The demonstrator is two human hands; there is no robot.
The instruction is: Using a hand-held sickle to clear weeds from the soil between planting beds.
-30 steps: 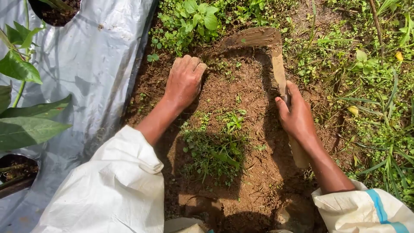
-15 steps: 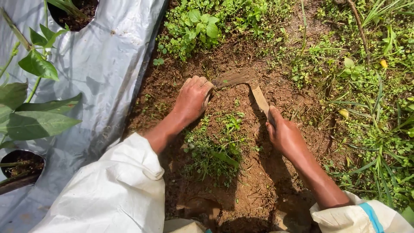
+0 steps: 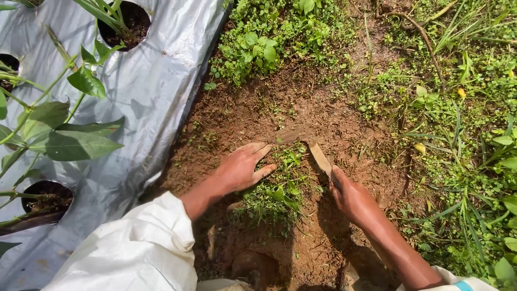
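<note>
I saw round holes [image 3: 132, 21] cut in the smooth grey plastic sheet [image 3: 156, 97], each holding dark soil and a leafy stem. My right hand [image 3: 353, 199] was closed around the wooden handle of a hoe [image 3: 318, 156], its blade half buried in crumbly red-brown soil [image 3: 323, 118]. My left hand [image 3: 242, 168] lay open, fingers flat, touching a weed clump [image 3: 274, 196] between both hands.
</note>
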